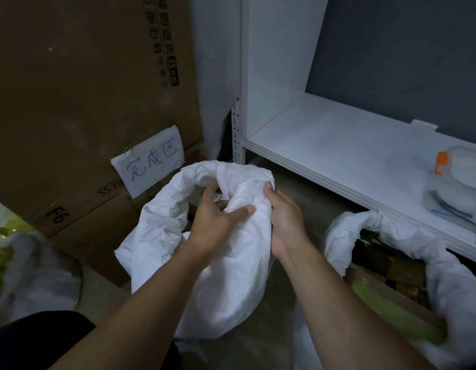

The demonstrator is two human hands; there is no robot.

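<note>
Left hand [220,221], right hand [285,222] clutch sack [231,284]; contents unclear

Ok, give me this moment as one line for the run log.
left grip: grips sack rim | right grip: grips same rim | second sack: at right, untouched | box: behind, labelled

Dim indoor light, soft shadows, wide-angle bending at edges (corners blurred), slight haze
</note>
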